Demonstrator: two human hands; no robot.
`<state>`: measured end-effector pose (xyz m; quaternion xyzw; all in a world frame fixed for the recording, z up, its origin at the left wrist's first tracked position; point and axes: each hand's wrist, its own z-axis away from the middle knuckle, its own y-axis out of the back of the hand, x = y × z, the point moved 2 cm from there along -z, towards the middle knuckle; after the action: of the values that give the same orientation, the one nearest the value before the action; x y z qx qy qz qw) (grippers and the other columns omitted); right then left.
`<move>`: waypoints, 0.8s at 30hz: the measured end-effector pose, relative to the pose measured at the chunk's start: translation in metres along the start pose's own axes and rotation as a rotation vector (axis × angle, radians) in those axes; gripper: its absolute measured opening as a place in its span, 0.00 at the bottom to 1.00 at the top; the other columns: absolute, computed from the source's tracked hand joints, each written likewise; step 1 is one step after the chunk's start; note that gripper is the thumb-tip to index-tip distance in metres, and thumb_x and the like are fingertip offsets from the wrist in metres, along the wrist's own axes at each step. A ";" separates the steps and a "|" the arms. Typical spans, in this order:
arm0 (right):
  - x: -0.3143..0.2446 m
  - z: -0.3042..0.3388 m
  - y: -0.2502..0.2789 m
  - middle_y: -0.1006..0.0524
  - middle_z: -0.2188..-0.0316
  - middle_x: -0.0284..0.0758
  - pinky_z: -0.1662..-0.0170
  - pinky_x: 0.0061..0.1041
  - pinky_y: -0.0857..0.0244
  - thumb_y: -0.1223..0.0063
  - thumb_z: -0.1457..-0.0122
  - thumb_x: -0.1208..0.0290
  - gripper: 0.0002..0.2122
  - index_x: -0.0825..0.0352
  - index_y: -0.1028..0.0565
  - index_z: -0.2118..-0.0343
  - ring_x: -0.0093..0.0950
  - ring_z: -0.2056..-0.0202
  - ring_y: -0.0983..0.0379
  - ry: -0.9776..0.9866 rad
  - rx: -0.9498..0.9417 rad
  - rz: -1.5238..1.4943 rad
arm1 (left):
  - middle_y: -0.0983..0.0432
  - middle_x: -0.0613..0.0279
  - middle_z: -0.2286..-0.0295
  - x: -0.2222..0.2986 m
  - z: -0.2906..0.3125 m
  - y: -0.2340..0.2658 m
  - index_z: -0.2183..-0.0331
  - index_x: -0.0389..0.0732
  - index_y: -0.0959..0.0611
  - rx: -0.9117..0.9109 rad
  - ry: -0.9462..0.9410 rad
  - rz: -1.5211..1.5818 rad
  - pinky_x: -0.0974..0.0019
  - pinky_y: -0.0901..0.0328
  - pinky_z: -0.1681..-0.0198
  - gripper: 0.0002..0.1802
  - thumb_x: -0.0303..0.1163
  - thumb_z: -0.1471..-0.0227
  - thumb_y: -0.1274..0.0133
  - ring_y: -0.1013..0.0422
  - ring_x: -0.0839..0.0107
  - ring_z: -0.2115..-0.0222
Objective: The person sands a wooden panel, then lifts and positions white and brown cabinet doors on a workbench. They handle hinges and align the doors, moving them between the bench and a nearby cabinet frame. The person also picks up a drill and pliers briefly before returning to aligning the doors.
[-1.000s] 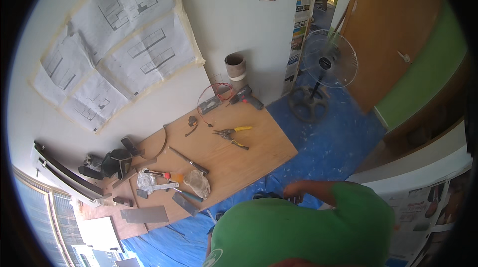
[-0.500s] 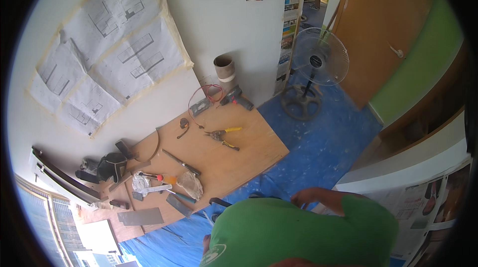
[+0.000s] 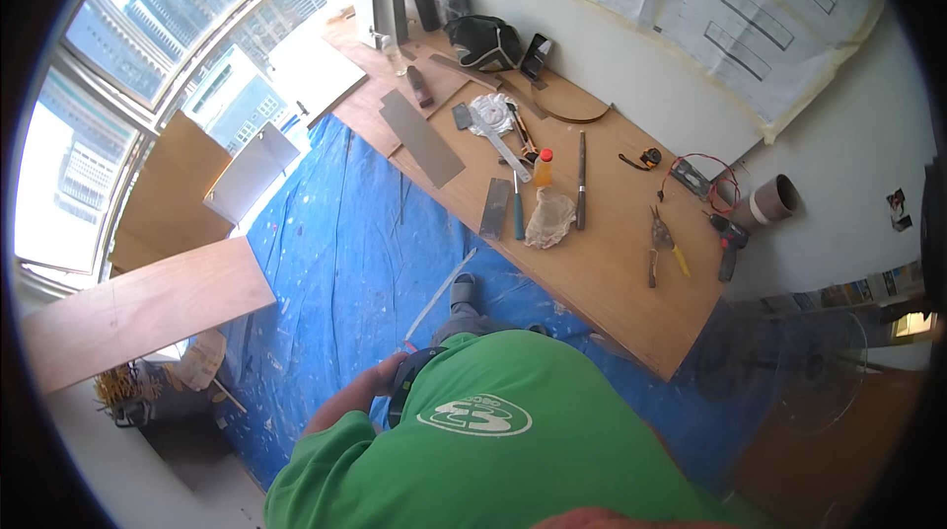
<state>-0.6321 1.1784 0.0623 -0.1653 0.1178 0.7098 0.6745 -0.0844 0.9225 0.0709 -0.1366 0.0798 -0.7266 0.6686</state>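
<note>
The person's left hand is closed around a dark, rounded tool with a black casing, held against the green shirt above the blue plastic floor sheet; a thin pale strip runs from it toward the near edge of the long wooden board that serves as the worktop on the floor. The right hand is hidden behind the body, so its grip cannot be told. The tool looks rigid, compact and light enough for one hand, best held around its casing; the strip is likely thin and springy. At the far right corner of the board a grey cylindrical tube lies on its side, its contents unseen. A black bag sits at the far left end, its contents likewise hidden.
</note>
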 end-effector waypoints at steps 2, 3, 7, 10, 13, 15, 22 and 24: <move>-0.023 0.002 0.005 0.20 0.66 0.33 0.61 0.31 0.30 0.41 0.42 0.66 0.12 0.67 0.20 0.59 0.26 0.64 0.25 -0.004 -0.006 0.047 | 0.17 0.53 0.66 -0.036 0.005 0.015 0.63 0.43 0.16 0.028 -0.033 0.047 0.53 0.29 0.54 0.22 0.49 0.45 0.56 0.21 0.60 0.65; -0.031 0.004 0.008 0.20 0.66 0.33 0.62 0.30 0.30 0.41 0.42 0.66 0.12 0.67 0.20 0.59 0.25 0.64 0.25 -0.001 -0.001 0.058 | 0.17 0.53 0.66 -0.038 0.015 0.003 0.64 0.43 0.16 0.034 -0.044 0.050 0.53 0.29 0.55 0.22 0.50 0.45 0.55 0.21 0.60 0.66; -0.060 0.004 0.005 0.19 0.66 0.32 0.62 0.30 0.30 0.41 0.42 0.67 0.12 0.67 0.20 0.58 0.25 0.65 0.25 0.007 -0.011 0.105 | 0.17 0.54 0.66 -0.068 0.042 -0.001 0.64 0.43 0.16 0.058 -0.040 0.143 0.54 0.28 0.57 0.24 0.52 0.47 0.55 0.22 0.59 0.69; -0.084 0.003 -0.005 0.19 0.66 0.32 0.62 0.29 0.30 0.41 0.42 0.67 0.12 0.67 0.20 0.58 0.24 0.66 0.25 0.010 -0.029 0.152 | 0.17 0.53 0.66 -0.096 0.033 0.039 0.63 0.42 0.16 0.037 -0.044 0.241 0.54 0.29 0.57 0.25 0.51 0.47 0.55 0.22 0.57 0.68; -0.106 0.000 -0.024 0.19 0.67 0.31 0.62 0.28 0.30 0.41 0.42 0.67 0.12 0.67 0.19 0.58 0.23 0.66 0.25 0.010 -0.042 0.198 | 0.17 0.52 0.65 -0.092 0.060 0.051 0.62 0.41 0.16 0.045 0.014 0.257 0.53 0.29 0.54 0.25 0.50 0.47 0.56 0.21 0.56 0.67; -0.122 -0.003 -0.041 0.19 0.67 0.31 0.63 0.28 0.30 0.41 0.42 0.68 0.12 0.67 0.19 0.58 0.23 0.67 0.25 0.009 -0.056 0.236 | 0.17 0.53 0.63 -0.100 0.066 0.067 0.60 0.41 0.17 0.022 -0.005 0.295 0.53 0.32 0.52 0.27 0.53 0.46 0.56 0.23 0.56 0.64; -0.186 -0.005 -0.122 0.19 0.67 0.30 0.63 0.26 0.30 0.41 0.43 0.69 0.11 0.67 0.19 0.58 0.22 0.68 0.26 0.020 -0.087 0.345 | 0.19 0.51 0.57 -0.118 0.101 0.125 0.52 0.40 0.18 -0.139 -0.061 0.578 0.50 0.34 0.48 0.41 0.68 0.48 0.54 0.25 0.52 0.58; -0.205 -0.004 -0.149 0.19 0.68 0.29 0.63 0.26 0.30 0.40 0.43 0.69 0.11 0.67 0.19 0.58 0.21 0.68 0.26 0.024 -0.095 0.381 | 0.19 0.50 0.57 -0.129 0.097 0.154 0.52 0.40 0.18 -0.189 -0.090 0.641 0.51 0.33 0.48 0.41 0.68 0.47 0.54 0.24 0.53 0.59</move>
<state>-0.4760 0.9983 0.1475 -0.1802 0.1216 0.8272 0.5181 0.1006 1.0425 0.1049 -0.1979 0.1561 -0.4620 0.8503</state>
